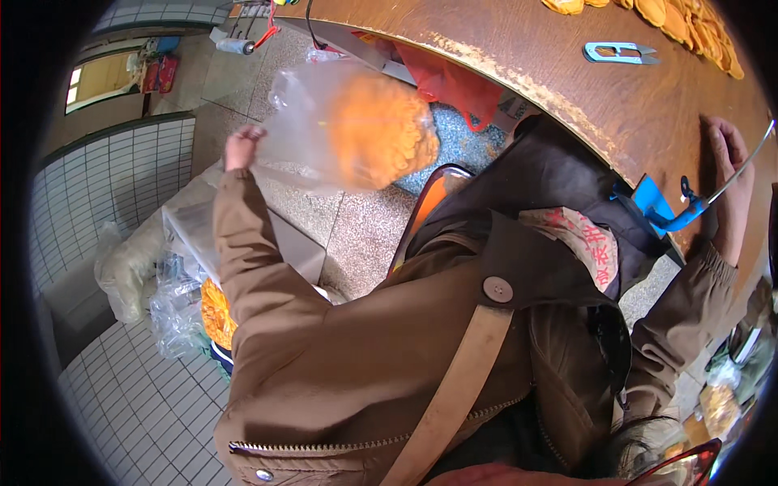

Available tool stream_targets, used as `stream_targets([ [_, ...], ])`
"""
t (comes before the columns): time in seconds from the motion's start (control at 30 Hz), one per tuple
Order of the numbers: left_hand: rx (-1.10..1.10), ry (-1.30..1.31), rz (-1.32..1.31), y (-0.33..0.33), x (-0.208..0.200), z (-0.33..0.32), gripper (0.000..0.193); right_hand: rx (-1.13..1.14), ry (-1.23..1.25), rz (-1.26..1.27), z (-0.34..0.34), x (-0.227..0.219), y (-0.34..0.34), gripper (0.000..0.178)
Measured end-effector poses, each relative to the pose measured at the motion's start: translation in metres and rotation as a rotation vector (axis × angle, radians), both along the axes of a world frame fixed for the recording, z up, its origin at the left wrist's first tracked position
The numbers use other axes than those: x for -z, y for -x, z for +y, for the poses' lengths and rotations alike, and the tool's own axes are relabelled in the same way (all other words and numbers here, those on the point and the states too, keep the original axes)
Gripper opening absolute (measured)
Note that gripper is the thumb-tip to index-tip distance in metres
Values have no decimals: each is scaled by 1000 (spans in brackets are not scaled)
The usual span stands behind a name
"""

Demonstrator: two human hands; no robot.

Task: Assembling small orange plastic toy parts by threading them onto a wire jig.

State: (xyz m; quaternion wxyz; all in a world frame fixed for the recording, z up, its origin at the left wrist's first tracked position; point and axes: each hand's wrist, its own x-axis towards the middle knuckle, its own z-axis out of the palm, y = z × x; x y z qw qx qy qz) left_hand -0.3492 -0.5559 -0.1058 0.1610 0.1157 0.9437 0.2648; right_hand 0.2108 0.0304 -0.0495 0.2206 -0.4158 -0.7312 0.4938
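Note:
At the upper left, my left hand [242, 147] is closed at the edge of a clear plastic bag [296, 125]. Flat orange pieces [377, 134] fill the bag's far end, smeared by motion. The bag hangs over the floor beside the table. On the right, my right hand [728, 150] lies on the brown table [519, 36] with its fingers stretched out and nothing visible in them. A blue clamp-like fixture [677, 215] with a thin metal rod stands at the table edge, partly in front of that hand.
Blue-handled thread snips [621, 53] lie on the table, near a row of orange fabric-like pieces [689, 32]. Under the table edge is a red plastic bag [454, 85]. Clear bags [178, 308] and more orange pieces [217, 312] sit by the tiled wall [113, 186] on my left.

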Motion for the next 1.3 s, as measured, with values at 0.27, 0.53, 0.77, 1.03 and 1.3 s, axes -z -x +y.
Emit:
stream_targets([
  [0.27, 75, -149, -319, -102, -1, 110, 16, -57, -69, -43, -8, -3, 5, 23],
  [0.53, 224, -276, -579, -195, 63, 101, 17, -101, -65, -22, -11, -14, 6, 22],
  [0.77, 582, 142, -98, -268, 88, 111, 31, -174, -74, -44, -3, -10, 4, 21],
  [1.03, 762, 406, 127, -299, 94, 105, 42, -130, -51, -48, -16, -15, 7, 21],
  [1.3, 728, 273, -110, -333, 120, 96, 43, -94, -34, -94, -15, -10, 9, 22],
])
